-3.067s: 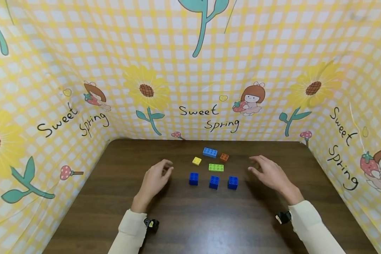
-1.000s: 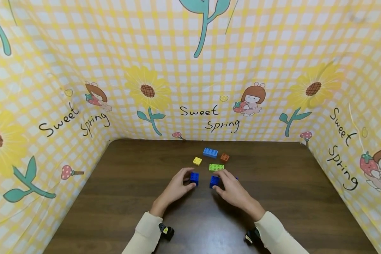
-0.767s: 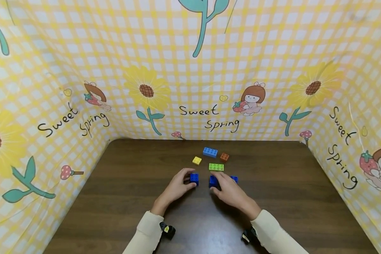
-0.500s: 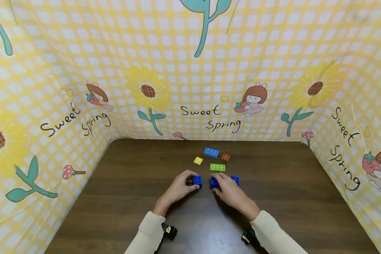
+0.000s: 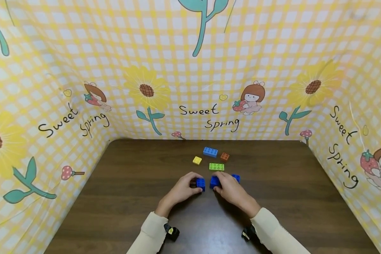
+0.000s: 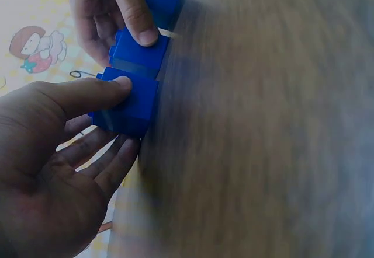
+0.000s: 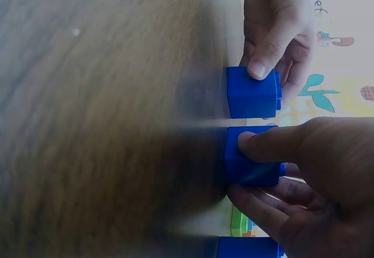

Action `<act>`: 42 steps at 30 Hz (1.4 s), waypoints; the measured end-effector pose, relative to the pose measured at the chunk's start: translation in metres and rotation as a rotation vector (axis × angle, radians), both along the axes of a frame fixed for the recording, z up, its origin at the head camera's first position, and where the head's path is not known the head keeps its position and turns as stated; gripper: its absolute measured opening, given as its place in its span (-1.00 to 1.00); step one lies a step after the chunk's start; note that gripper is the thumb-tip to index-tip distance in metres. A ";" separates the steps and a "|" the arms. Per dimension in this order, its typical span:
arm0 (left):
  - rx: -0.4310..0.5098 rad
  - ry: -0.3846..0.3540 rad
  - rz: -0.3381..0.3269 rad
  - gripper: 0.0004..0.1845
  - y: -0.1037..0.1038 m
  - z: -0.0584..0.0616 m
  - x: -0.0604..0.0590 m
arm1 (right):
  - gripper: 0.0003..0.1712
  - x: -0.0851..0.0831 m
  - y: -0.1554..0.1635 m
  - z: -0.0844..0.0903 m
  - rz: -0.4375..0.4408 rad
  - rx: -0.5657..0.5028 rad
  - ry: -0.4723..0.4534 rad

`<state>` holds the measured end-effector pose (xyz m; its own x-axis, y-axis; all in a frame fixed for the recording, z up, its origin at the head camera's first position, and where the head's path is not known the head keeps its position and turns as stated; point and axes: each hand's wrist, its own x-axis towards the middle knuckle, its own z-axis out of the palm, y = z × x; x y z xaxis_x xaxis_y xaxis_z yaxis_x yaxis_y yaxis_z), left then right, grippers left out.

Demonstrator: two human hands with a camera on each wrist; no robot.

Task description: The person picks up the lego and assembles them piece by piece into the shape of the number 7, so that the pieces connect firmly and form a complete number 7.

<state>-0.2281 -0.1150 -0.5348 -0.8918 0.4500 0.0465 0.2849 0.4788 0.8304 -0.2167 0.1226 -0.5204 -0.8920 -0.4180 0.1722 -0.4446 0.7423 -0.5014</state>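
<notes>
Fingers of left hand (image 5: pixel 181 191) pinch one dark blue square plastic brick (image 5: pixel 200 183); right hand (image 5: pixel 231 190) pinches its twin (image 5: pixel 214 181) just beside it, narrow gap between, near lime green flat brick (image 5: pixel 216 166) on brown wooden table (image 5: pixel 120 190).

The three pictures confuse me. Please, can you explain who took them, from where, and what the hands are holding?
A person wears three cameras: one on the head, one on each wrist. The head view looks down at a dark wooden table. The left hand pinches one blue block; the right hand pinches a second blue block. A narrow gap separates these blocks. A third blue block sits beside the right hand. Behind lie a yellow brick, a green brick, a light blue brick and an orange brick. The wrist views show the same pinches close up.
</notes>
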 end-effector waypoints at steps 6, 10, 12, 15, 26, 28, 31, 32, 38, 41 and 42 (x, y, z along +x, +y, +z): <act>0.014 -0.021 0.004 -0.63 0.008 0.000 0.000 | -0.47 -0.002 0.002 0.000 -0.022 -0.017 -0.005; 0.021 -0.023 -0.002 -0.65 0.010 0.000 -0.001 | -0.48 -0.004 0.003 0.000 -0.026 -0.018 -0.007; 0.031 -0.031 0.003 -0.65 0.010 -0.001 -0.001 | -0.49 -0.005 0.004 0.000 -0.027 -0.025 -0.011; 0.056 -0.047 0.006 -0.66 0.009 -0.002 -0.002 | -0.50 -0.005 0.005 0.000 -0.032 -0.032 -0.022; 0.089 -0.084 -0.016 -0.63 0.005 -0.008 -0.006 | -0.50 -0.006 0.008 0.009 -0.035 -0.054 -0.029; 0.092 -0.089 -0.015 -0.63 0.005 -0.008 -0.006 | -0.50 -0.005 0.008 0.012 -0.035 -0.049 -0.022; 0.093 -0.105 -0.011 -0.63 0.005 -0.008 -0.006 | -0.51 -0.004 0.008 0.016 -0.036 -0.047 -0.012; 0.091 -0.108 -0.010 -0.63 0.006 -0.009 -0.006 | -0.51 -0.004 0.008 0.017 -0.035 -0.045 -0.015; 0.099 -0.129 -0.002 -0.63 0.005 -0.008 -0.006 | -0.49 -0.005 0.009 0.026 -0.021 -0.063 -0.041; 0.107 -0.123 -0.006 -0.63 0.005 -0.008 -0.005 | -0.52 -0.006 0.009 0.030 -0.017 -0.080 -0.049; 0.108 -0.123 -0.006 -0.63 0.005 -0.008 -0.005 | -0.53 -0.006 0.009 0.032 -0.014 -0.089 -0.052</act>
